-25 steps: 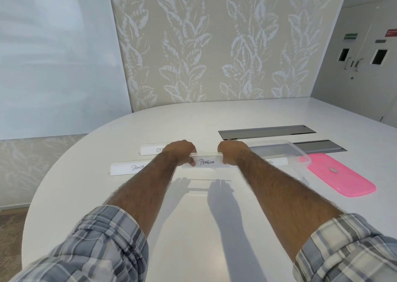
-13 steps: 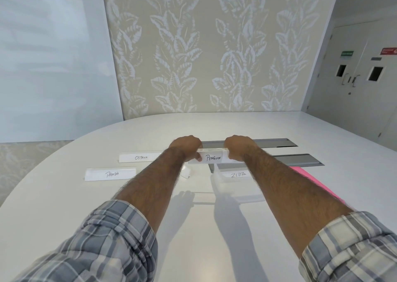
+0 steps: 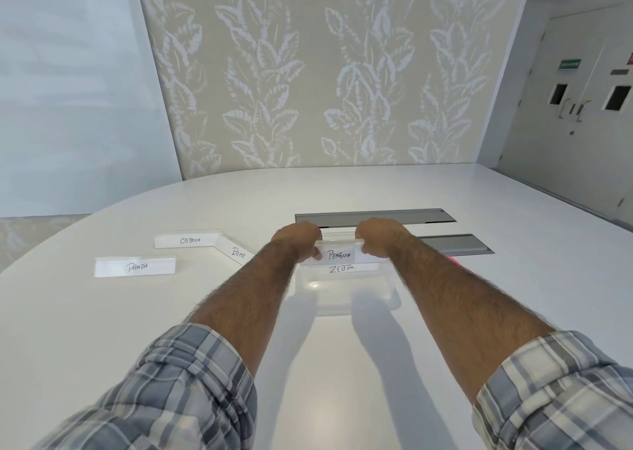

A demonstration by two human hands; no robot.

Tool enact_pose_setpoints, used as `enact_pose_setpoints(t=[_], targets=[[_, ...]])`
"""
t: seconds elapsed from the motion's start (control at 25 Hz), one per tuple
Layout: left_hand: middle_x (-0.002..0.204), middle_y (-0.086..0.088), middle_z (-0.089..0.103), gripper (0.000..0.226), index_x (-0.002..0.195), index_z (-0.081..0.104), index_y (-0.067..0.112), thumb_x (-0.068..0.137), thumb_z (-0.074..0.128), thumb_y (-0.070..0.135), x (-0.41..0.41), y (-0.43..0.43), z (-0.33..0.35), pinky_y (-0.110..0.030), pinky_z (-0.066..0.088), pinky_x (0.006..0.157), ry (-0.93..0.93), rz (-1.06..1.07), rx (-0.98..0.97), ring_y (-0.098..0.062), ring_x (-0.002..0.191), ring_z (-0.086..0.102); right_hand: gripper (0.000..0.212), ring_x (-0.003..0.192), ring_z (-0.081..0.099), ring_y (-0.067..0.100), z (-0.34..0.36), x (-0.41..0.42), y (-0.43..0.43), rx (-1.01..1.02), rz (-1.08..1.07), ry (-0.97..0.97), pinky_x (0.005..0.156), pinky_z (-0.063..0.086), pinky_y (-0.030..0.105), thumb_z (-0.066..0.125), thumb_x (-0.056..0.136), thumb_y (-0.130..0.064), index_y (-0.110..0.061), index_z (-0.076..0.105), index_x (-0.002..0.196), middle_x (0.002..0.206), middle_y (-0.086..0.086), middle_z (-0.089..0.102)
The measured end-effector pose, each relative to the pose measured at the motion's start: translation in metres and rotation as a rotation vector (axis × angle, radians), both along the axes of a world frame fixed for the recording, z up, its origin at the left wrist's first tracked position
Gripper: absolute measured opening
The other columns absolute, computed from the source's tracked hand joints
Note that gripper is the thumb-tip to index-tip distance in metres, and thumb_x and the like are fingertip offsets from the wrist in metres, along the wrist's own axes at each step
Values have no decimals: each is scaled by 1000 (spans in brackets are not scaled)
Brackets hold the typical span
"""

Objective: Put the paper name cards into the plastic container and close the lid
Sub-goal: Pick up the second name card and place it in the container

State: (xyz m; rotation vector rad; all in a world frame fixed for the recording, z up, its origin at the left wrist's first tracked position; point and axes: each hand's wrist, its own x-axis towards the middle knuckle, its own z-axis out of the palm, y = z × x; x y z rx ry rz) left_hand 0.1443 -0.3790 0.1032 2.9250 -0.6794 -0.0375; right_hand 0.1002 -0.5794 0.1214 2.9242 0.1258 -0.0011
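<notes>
Both my hands hold the white PENGUIN name card point(image 3: 339, 254) by its ends, my left hand point(image 3: 299, 240) on the left end and my right hand point(image 3: 380, 239) on the right end. The card hangs over the far part of the clear plastic container point(image 3: 346, 295). A ZEBRA card point(image 3: 341, 268) shows just below it, in or behind the container. On the table to the left lie the OSTRICH card point(image 3: 190, 240), the BEAR card point(image 3: 236, 251) and the PANDA card point(image 3: 135, 266). Only a sliver of the pink lid point(image 3: 452, 260) shows past my right forearm.
Two grey cable hatches point(image 3: 376, 216) point(image 3: 455, 244) are set in the white table point(image 3: 342, 364) behind the container. A patterned wall stands beyond the far edge, with doors at the right.
My hands have carried the PENGUIN card to the right, from beside the other cards to over the container. The view has swung right, and my right arm now covers most of the pink lid.
</notes>
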Motion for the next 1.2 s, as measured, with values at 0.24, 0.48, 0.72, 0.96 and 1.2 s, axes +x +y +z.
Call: enact_pose_setpoints(t=[0.24, 0.48, 0.72, 0.96, 1.2], targets=[[129, 0, 62, 47, 131, 61, 23, 87, 73, 32, 3, -18, -6, -38, 46, 89, 16, 15, 60, -28, 116, 60, 33, 109, 63, 29, -13, 12, -17, 6, 8, 53, 90, 53, 41, 58, 88, -14, -12, 63, 120, 120, 6, 66], [125, 0, 63, 48, 130, 62, 23, 85, 74, 34, 8, -34, -18, -35, 43, 78, 39, 27, 111, -27, 112, 61, 35, 110, 63, 28, -22, 25, -27, 28, 16, 128, 90, 54, 42, 64, 86, -13, -11, 63, 121, 121, 5, 65], [125, -2, 63, 36, 126, 62, 20, 93, 64, 36, 10, -43, -43, -32, 42, 77, 16, -28, 253, -27, 115, 60, 20, 104, 62, 28, -43, 36, -30, 22, 61, 227, 82, 50, 35, 69, 82, -12, -9, 67, 102, 108, 6, 67], [115, -1, 68, 26, 115, 67, 20, 91, 64, 31, 21, -51, -43, -30, 44, 71, 67, -48, 318, -25, 99, 63, 38, 75, 48, 23, -53, 41, -30, -3, 107, 229, 53, 34, 23, 54, 86, -2, -16, 35, 55, 59, -2, 38], [108, -3, 72, 28, 108, 73, 16, 84, 72, 31, 33, -59, -46, -32, 53, 80, 155, -64, 383, -27, 99, 67, 39, 74, 49, 23, -58, 47, -29, 37, 78, 269, 66, 42, 29, 66, 84, -10, -17, 40, 55, 59, -4, 43]])
